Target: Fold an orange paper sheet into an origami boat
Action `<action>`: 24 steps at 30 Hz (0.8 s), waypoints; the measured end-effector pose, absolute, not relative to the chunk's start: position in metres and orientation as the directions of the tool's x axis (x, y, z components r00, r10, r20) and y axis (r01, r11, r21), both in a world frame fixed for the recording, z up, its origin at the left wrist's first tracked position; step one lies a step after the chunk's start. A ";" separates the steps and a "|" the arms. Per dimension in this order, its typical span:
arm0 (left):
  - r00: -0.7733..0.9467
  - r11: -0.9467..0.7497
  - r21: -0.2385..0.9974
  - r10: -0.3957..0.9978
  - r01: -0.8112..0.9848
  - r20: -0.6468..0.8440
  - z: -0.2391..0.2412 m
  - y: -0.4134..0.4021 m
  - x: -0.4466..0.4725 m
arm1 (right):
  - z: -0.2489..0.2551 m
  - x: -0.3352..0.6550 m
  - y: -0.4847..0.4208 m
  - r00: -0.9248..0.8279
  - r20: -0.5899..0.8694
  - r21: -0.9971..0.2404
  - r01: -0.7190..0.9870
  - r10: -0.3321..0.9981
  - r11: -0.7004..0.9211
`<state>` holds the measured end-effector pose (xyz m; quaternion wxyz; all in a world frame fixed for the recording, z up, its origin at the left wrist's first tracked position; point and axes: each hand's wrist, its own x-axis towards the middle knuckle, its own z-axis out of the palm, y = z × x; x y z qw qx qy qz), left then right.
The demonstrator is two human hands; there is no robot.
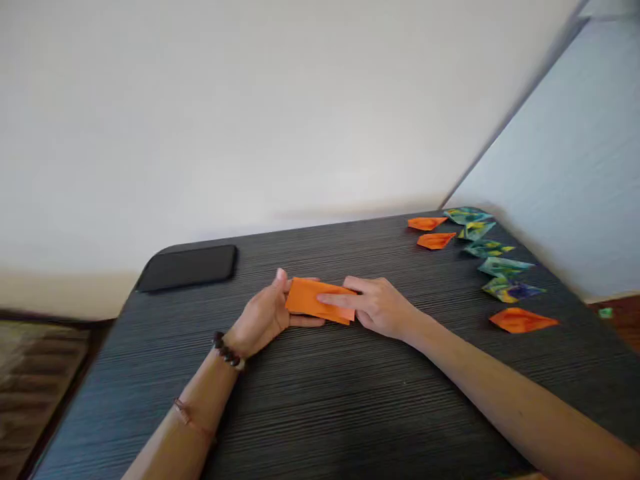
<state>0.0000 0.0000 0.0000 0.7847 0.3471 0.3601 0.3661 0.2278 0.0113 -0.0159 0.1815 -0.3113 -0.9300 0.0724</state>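
Note:
A folded sheet of orange paper (306, 297) is held between both hands above the middle of the dark table. My left hand (266, 315) has its fingers beneath the sheet, with the thumb up at its left edge. From the other side, my right hand (383, 308) grips the right end, its index finger lying along the top face. Layers show slightly apart at the paper's lower right corner. The fingers under the paper are partly hidden.
A black phone (189, 268) lies at the table's (320, 413) far left. Folded orange paper pieces (523, 321) and several green-blue patterned ones (505, 267) lie along the right side. A white wall (280, 120) rises behind the table.

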 end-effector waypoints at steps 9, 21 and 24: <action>0.422 0.407 0.888 0.859 -0.213 -0.292 -0.006 -0.001 0.007 | -0.021 0.225 0.009 -0.701 0.293 -0.349 0.555 0.650 0.755; 0.350 0.385 0.892 0.890 -0.237 -0.291 0.001 0.001 0.010 | -0.017 0.228 0.015 -0.535 0.039 -0.973 0.173 0.844 0.154; 0.304 0.409 0.878 0.894 -0.250 -0.330 0.002 0.001 0.010 | -0.019 0.228 0.015 -0.544 0.015 -0.976 0.173 0.839 0.130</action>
